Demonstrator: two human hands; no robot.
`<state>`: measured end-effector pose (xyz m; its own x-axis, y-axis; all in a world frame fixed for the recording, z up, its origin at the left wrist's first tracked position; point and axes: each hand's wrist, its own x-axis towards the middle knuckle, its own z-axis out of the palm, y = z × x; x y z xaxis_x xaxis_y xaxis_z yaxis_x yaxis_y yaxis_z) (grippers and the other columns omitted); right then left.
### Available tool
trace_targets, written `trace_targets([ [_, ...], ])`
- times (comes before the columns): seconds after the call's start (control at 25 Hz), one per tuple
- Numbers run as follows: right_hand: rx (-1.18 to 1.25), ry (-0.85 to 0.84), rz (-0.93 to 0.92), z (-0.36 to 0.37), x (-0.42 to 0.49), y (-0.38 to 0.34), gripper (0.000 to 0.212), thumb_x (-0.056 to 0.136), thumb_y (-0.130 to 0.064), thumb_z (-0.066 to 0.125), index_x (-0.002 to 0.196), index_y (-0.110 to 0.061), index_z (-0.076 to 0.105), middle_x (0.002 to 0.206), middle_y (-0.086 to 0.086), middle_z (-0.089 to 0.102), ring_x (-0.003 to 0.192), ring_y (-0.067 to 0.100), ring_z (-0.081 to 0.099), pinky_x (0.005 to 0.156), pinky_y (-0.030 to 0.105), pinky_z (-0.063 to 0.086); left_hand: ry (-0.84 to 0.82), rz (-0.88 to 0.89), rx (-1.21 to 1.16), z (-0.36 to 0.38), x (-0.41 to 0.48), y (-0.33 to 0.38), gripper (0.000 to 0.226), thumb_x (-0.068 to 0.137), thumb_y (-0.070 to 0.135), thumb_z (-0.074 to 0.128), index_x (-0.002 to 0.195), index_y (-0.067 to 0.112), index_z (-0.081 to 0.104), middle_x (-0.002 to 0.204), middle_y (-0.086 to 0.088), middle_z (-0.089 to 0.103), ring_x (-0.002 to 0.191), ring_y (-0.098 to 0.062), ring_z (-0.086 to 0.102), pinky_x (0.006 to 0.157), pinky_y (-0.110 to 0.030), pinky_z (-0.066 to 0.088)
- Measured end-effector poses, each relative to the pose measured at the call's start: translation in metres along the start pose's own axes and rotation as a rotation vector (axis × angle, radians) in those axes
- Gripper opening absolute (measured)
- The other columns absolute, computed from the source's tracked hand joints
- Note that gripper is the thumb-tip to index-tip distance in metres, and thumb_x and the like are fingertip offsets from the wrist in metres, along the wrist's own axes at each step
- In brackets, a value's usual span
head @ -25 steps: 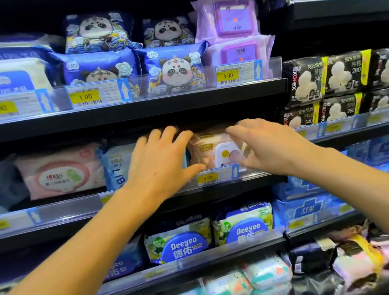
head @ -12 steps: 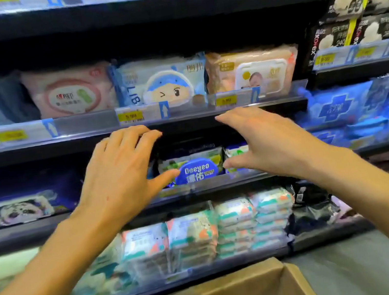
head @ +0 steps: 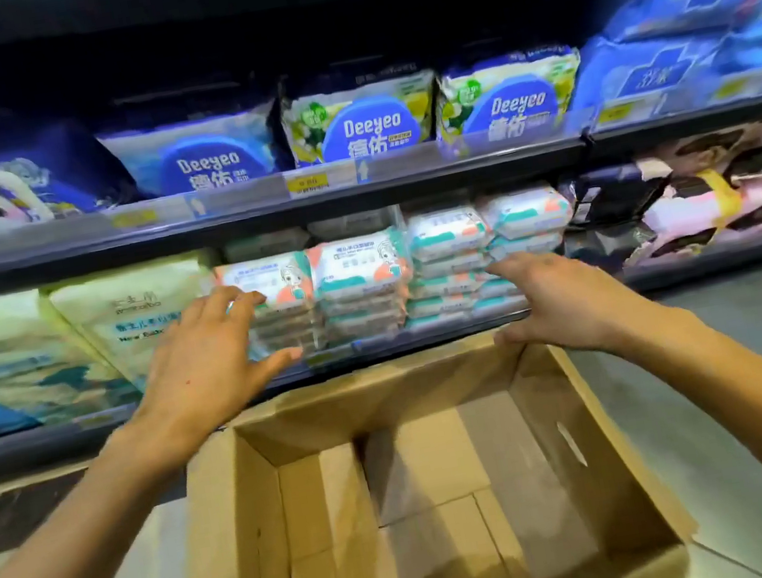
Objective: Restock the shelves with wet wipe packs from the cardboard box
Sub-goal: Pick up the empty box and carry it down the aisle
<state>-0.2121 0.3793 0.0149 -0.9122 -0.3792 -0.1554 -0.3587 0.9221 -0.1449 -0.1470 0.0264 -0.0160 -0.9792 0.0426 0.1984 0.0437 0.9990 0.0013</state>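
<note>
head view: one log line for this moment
left hand open | right hand open | both by wipe packs | cardboard box looks empty

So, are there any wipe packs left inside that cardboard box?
No, the cardboard box stands open, and only its bare bottom flaps show inside.

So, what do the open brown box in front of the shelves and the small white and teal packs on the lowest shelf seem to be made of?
The cardboard box: plain brown cardboard, matte, judging by its folded flaps and the cut hand hole. The wet wipe packs: probably soft plastic film, slightly glossy, with rounded, wrinkled edges; the blur leaves their finish uncertain.
</note>
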Motion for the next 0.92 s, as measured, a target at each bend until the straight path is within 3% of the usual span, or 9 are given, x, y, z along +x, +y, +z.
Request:
trace_targets([
  [0.24, 0.145, -0.145, 0.152, 0.079, -0.024, 0.034, 0.073, 0.081, -0.033, 0.079, 0.144, -0.019, 0.047, 0.144, 0.011, 0.054, 0.129, 0.031, 0.052, 0.105, 0.045, 0.046, -0.213, -0.096, 0.010, 0.076, -0.081, -0.011, 0.080, 0.082, 0.072, 0.056, 0.141, 0.018, 0.050, 0.142, -0.009, 0.051, 0.127, -0.034, 0.048, 0.102, -0.052, 0.047],
  [0.36, 0.179, -0.151, 0.209, 0.106, -0.032, 0.046, 0.088, 0.084, -0.026, 0.077, 0.156, -0.020, 0.027, 0.155, 0.012, 0.044, 0.131, 0.035, 0.051, 0.105, 0.048, 0.048, -0.308, -0.269, -0.107, 0.092, -0.111, -0.019, 0.089, 0.080, 0.068, 0.058, 0.153, 0.020, 0.036, 0.159, -0.006, 0.035, 0.142, -0.033, 0.036, 0.114, -0.052, 0.036],
  [0.48, 0.238, -0.140, 0.214, 0.120, -0.034, 0.056, 0.098, 0.086, -0.023, 0.074, 0.161, -0.030, 0.011, 0.165, 0.006, 0.030, 0.138, 0.035, 0.046, 0.107, 0.050, 0.044, -0.352, -0.345, -0.205, 0.094, -0.122, -0.018, 0.092, 0.082, 0.061, 0.063, 0.158, 0.029, 0.021, 0.164, 0.000, 0.021, 0.148, -0.029, 0.027, 0.116, -0.053, 0.030],
  [0.6, 0.322, -0.079, 0.240, 0.127, -0.036, 0.063, 0.094, 0.086, -0.020, 0.073, 0.155, -0.045, 0.015, 0.154, 0.006, 0.047, 0.127, 0.036, 0.055, 0.100, 0.055, 0.049, -0.331, -0.452, -0.276, 0.092, -0.125, -0.020, 0.091, 0.082, 0.050, 0.072, 0.156, 0.025, 0.023, 0.160, -0.007, 0.031, 0.140, -0.035, 0.038, 0.110, -0.056, 0.037],
  [0.72, 0.344, -0.069, 0.281, 0.130, -0.031, 0.073, 0.085, 0.088, -0.021, 0.072, 0.153, -0.045, 0.023, 0.144, 0.007, 0.058, 0.121, 0.036, 0.061, 0.097, 0.058, 0.052, -0.390, -0.479, -0.250, 0.093, -0.129, -0.022, 0.092, 0.081, 0.045, 0.075, 0.155, 0.019, 0.025, 0.159, -0.007, 0.034, 0.132, -0.037, 0.048, 0.103, -0.056, 0.046],
  [0.84, 0.464, -0.139, 0.423, 0.130, -0.020, 0.090, 0.072, 0.089, -0.022, 0.074, 0.152, -0.025, 0.039, 0.140, 0.016, 0.061, 0.119, 0.038, 0.062, 0.097, 0.055, 0.054, -0.458, -0.557, -0.248, 0.086, -0.132, -0.025, 0.095, 0.070, 0.071, 0.063, 0.144, 0.018, 0.037, 0.146, -0.010, 0.049, 0.116, -0.036, 0.059, 0.090, -0.053, 0.054],
  [0.92, 0.592, -0.285, 0.554, 0.127, -0.023, 0.096, 0.060, 0.090, -0.028, 0.074, 0.144, -0.013, 0.051, 0.129, 0.020, 0.065, 0.113, 0.037, 0.065, 0.090, 0.051, 0.058, -0.557, -0.621, -0.249, 0.081, -0.140, -0.027, 0.096, 0.062, 0.083, 0.050, 0.133, 0.020, 0.044, 0.129, -0.011, 0.063, 0.106, -0.035, 0.064, 0.082, -0.050, 0.057],
])
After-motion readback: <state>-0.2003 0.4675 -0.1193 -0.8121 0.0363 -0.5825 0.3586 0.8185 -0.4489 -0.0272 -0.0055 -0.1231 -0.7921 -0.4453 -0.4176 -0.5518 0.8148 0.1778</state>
